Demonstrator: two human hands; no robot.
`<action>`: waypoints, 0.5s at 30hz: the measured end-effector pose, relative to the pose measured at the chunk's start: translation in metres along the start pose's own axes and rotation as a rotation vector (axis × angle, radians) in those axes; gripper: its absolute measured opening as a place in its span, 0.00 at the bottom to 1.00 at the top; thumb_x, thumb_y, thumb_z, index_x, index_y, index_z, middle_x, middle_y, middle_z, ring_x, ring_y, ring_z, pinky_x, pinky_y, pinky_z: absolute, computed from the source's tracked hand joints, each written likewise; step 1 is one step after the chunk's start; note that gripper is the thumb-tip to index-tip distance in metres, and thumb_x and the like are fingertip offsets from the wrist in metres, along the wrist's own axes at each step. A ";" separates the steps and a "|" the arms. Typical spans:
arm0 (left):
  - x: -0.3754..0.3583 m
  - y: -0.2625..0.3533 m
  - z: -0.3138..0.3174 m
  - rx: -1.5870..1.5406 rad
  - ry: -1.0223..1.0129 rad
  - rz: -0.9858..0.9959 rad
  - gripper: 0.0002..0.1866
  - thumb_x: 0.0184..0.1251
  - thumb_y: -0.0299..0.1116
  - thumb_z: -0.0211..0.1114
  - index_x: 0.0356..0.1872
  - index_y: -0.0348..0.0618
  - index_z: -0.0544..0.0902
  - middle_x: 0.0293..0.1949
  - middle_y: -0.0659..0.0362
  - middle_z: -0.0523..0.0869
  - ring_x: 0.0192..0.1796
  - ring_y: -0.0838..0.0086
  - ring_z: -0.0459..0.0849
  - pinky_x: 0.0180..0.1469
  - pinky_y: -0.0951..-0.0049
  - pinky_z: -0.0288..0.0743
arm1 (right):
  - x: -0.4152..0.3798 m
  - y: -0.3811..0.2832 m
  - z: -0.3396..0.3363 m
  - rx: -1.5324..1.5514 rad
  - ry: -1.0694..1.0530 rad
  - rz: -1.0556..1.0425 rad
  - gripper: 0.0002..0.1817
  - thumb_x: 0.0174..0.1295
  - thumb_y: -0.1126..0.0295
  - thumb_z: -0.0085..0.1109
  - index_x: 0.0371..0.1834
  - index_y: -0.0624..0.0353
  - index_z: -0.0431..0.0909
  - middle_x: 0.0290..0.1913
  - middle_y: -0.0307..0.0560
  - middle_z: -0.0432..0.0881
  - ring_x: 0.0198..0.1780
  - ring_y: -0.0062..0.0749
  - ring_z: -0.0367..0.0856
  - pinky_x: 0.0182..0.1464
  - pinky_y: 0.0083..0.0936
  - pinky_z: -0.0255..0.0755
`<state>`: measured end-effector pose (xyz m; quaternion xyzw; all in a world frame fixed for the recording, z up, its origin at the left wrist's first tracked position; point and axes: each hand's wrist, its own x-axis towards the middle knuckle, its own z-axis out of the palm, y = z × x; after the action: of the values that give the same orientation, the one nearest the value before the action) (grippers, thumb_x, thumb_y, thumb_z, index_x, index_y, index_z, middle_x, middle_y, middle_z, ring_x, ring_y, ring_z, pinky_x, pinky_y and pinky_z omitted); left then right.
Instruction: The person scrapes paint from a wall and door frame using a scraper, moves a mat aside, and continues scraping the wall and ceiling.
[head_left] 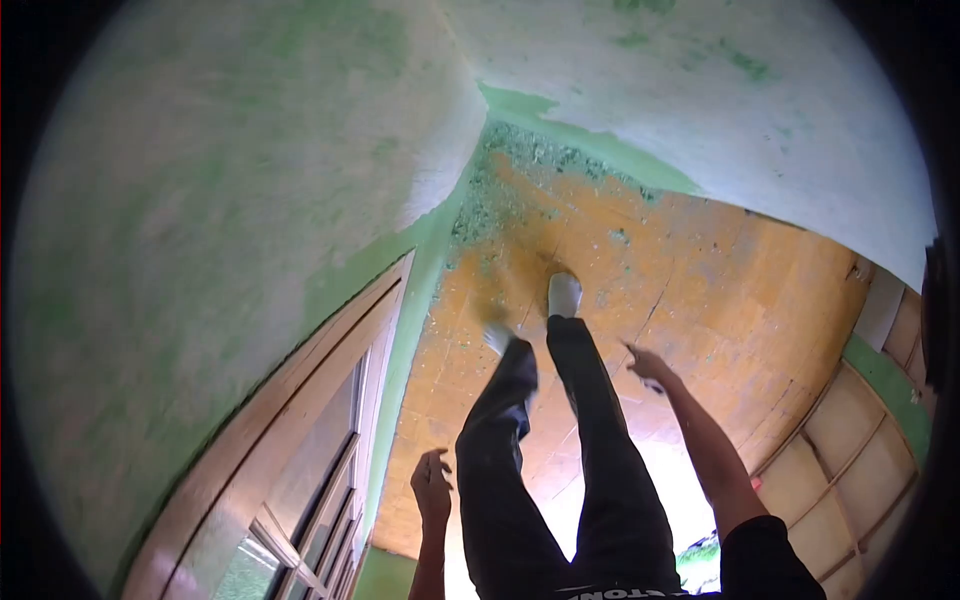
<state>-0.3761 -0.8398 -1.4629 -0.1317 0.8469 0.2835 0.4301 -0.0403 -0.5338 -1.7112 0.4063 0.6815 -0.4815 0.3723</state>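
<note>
My left hand (432, 487) hangs in the air beside my left leg, near the wooden window frame (290, 425). Its fingers are loosely bent and apart, with nothing visible in them. My right hand (650, 368) is held out to the right of my legs, above the floor. One finger points outward while the others are curled. A small greyish thing shows at the curled fingers, too small to make out. Both of my feet, in light socks, are on the orange floor (720, 290); the left foot (497, 337) is smeared by motion.
Green and grey paint flakes (540, 155) litter the floor in the corner. Patchy pale walls (250, 180) with green remnants rise to the left and ahead. At the right stands a panelled wooden structure (840, 470). Bright light falls on the floor near my legs.
</note>
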 end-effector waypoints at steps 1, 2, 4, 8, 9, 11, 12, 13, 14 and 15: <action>0.006 0.026 0.005 0.009 0.011 -0.015 0.16 0.79 0.36 0.50 0.45 0.37 0.84 0.24 0.64 0.77 0.24 0.85 0.72 0.22 0.82 0.66 | 0.015 -0.036 -0.022 0.099 -0.106 0.138 0.39 0.59 0.67 0.61 0.76 0.44 0.59 0.35 0.58 0.85 0.29 0.46 0.85 0.34 0.42 0.79; 0.013 0.038 0.010 0.024 0.030 0.020 0.16 0.78 0.36 0.50 0.47 0.36 0.83 0.25 0.64 0.77 0.24 0.85 0.71 0.22 0.82 0.67 | 0.033 -0.051 -0.027 0.178 -0.093 0.150 0.38 0.59 0.68 0.60 0.76 0.44 0.59 0.27 0.54 0.83 0.21 0.40 0.82 0.27 0.39 0.77; 0.024 0.069 0.021 -0.015 0.119 0.184 0.16 0.78 0.35 0.49 0.51 0.35 0.81 0.26 0.61 0.79 0.24 0.84 0.72 0.23 0.82 0.67 | 0.079 -0.076 -0.032 0.160 -0.058 0.122 0.40 0.55 0.73 0.50 0.76 0.39 0.60 0.34 0.61 0.85 0.24 0.43 0.84 0.27 0.37 0.79; 0.060 0.103 0.026 0.043 0.121 0.301 0.17 0.78 0.34 0.48 0.56 0.34 0.78 0.28 0.58 0.82 0.24 0.83 0.73 0.24 0.81 0.68 | 0.194 -0.134 -0.026 0.095 0.148 0.060 0.31 0.58 0.69 0.51 0.68 0.42 0.69 0.42 0.65 0.85 0.44 0.53 0.86 0.45 0.42 0.79; 0.070 0.103 0.025 0.089 0.095 0.327 0.17 0.79 0.34 0.47 0.58 0.35 0.76 0.30 0.59 0.82 0.22 0.86 0.68 0.25 0.83 0.67 | 0.247 -0.126 -0.007 -0.019 0.164 -0.027 0.34 0.59 0.67 0.52 0.72 0.37 0.65 0.45 0.66 0.84 0.47 0.56 0.85 0.47 0.44 0.78; 0.088 0.102 0.025 0.155 0.050 0.373 0.17 0.79 0.35 0.48 0.59 0.35 0.75 0.33 0.59 0.82 0.22 0.87 0.67 0.26 0.83 0.67 | 0.248 -0.202 -0.038 0.118 0.150 -0.065 0.39 0.58 0.74 0.51 0.77 0.38 0.59 0.42 0.62 0.84 0.31 0.44 0.85 0.35 0.37 0.80; 0.095 0.101 0.023 0.175 0.051 0.371 0.17 0.79 0.35 0.48 0.59 0.35 0.75 0.33 0.59 0.82 0.22 0.87 0.67 0.26 0.83 0.67 | 0.250 -0.231 -0.038 0.433 0.119 -0.096 0.39 0.60 0.73 0.52 0.77 0.36 0.58 0.39 0.57 0.83 0.28 0.37 0.81 0.33 0.32 0.79; 0.101 0.100 0.024 0.225 0.032 0.386 0.17 0.79 0.35 0.48 0.58 0.35 0.76 0.33 0.58 0.82 0.24 0.86 0.69 0.26 0.83 0.68 | 0.248 -0.263 -0.048 0.743 0.089 -0.124 0.40 0.62 0.73 0.53 0.78 0.33 0.56 0.36 0.53 0.81 0.24 0.31 0.77 0.30 0.28 0.77; 0.105 0.101 0.024 0.273 0.012 0.395 0.17 0.79 0.35 0.48 0.58 0.35 0.76 0.34 0.58 0.83 0.26 0.85 0.71 0.26 0.82 0.69 | 0.249 -0.289 -0.046 0.815 0.054 -0.162 0.39 0.63 0.71 0.54 0.79 0.31 0.55 0.33 0.48 0.78 0.22 0.26 0.73 0.28 0.26 0.75; 0.109 0.105 0.023 0.315 0.027 0.424 0.16 0.75 0.30 0.50 0.56 0.33 0.78 0.34 0.53 0.85 0.24 0.78 0.77 0.27 0.78 0.72 | 0.251 -0.312 -0.045 0.886 0.019 -0.204 0.39 0.65 0.70 0.55 0.79 0.30 0.53 0.30 0.43 0.75 0.21 0.22 0.69 0.26 0.24 0.72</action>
<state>-0.4749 -0.7396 -1.5226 0.1134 0.8950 0.2303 0.3648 -0.4289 -0.5057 -1.8148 0.4615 0.4496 -0.7573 0.1070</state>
